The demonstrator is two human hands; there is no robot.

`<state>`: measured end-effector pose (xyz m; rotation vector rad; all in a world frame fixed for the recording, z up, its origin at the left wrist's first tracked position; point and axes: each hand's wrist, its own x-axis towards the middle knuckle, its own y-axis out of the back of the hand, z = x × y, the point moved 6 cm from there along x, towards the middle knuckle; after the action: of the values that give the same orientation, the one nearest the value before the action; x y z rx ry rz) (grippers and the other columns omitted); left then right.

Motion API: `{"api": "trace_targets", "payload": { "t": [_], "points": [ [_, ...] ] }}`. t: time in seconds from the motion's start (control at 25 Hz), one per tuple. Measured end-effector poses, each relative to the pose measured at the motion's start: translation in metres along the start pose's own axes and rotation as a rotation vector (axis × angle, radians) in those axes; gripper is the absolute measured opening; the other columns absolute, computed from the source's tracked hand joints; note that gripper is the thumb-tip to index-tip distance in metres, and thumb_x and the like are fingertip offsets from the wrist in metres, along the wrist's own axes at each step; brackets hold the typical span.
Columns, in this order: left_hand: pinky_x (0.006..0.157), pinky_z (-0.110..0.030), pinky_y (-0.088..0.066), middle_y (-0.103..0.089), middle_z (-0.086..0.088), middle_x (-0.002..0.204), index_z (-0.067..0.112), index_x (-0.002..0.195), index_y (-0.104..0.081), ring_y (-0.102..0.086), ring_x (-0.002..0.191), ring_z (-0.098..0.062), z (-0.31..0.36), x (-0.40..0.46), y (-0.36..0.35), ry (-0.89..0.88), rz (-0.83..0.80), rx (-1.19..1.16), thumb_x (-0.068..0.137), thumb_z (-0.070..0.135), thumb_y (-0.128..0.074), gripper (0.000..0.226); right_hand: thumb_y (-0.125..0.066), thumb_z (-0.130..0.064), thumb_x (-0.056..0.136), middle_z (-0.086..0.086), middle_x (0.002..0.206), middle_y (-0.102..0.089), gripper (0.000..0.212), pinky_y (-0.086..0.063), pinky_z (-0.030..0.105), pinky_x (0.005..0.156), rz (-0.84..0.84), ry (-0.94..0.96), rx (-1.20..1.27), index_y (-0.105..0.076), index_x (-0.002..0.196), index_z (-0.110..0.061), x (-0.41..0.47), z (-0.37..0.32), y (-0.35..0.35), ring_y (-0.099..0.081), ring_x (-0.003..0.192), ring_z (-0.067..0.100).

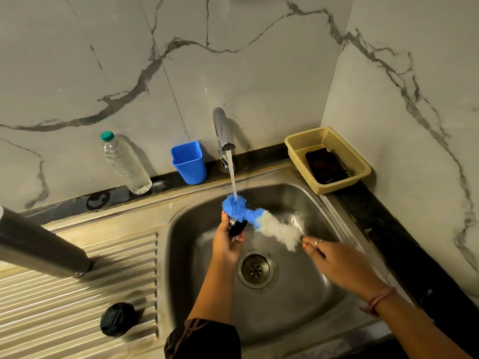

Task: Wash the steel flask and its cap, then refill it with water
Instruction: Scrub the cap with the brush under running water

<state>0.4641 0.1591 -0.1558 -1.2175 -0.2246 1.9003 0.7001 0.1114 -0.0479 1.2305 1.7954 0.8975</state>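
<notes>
Two hands busy: my left hand [226, 242] grips the cap [238, 227] under the tap's [223, 130] stream, my right hand [334, 263] holds the bottle brush [261, 221] on it.

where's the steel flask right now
In the head view the steel flask stands on the ribbed drainboard left of the sink basin, untouched by either hand, with a black round cap nearer the camera.

Plastic bottle [126, 164] with green cap stood on the ledge at the marble wall, left of a blue cup [189, 162]. Beige basket [350, 161] sat in the right corner, dark cloth [326, 165] inside. Drain [256, 269] lay mid-sink [311, 301].
</notes>
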Motion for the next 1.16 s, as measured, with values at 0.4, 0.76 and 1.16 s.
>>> {"api": "trace_targets", "payload": {
  "t": [0.4, 0.76, 1.16],
  "points": [
    [0.092, -0.048, -0.053, -0.059, -0.023, 0.131, 0.005, 0.134, -0.051, -0.068, 0.095, -0.033, 0.005, 0.004, -0.001, -0.08, -0.094, -0.013, 0.101, 0.024, -0.051, 0.039, -0.032, -0.034, 0.102, -0.003, 0.05, -0.036, 0.043, -0.028, 0.019, 0.04, -0.021, -0.001, -0.024, -0.011, 0.138, -0.044, 0.002, -0.005, -0.021, -0.031, 0.042, 0.008],
    [0.09, -0.045, -0.055, -0.055, -0.018, 0.137, 0.014, 0.147, -0.04, -0.058, 0.121, -0.035, 0.009, 0.006, -0.007, -0.087, -0.045, -0.05, 0.098, 0.017, -0.056, 0.051, -0.034, -0.031, 0.102, -0.005, 0.05, -0.038, 0.043, -0.032, 0.018, 0.043, 0.033, -0.049, -0.085, -0.03, 0.144, -0.036, -0.001, 0.0, -0.021, -0.032, 0.042, 0.007],
    [0.076, -0.041, -0.058, -0.062, -0.018, 0.121, 0.009, 0.116, -0.055, -0.064, 0.103, -0.03, 0.011, -0.002, -0.021, -0.072, -0.086, -0.052, 0.102, 0.015, -0.047, 0.017, -0.032, -0.032, 0.102, -0.008, 0.051, -0.037, 0.044, -0.028, 0.019, 0.04, 0.046, 0.007, -0.117, -0.025, 0.145, -0.037, -0.008, -0.021, -0.017, -0.031, 0.041, 0.008]
  ]
}}
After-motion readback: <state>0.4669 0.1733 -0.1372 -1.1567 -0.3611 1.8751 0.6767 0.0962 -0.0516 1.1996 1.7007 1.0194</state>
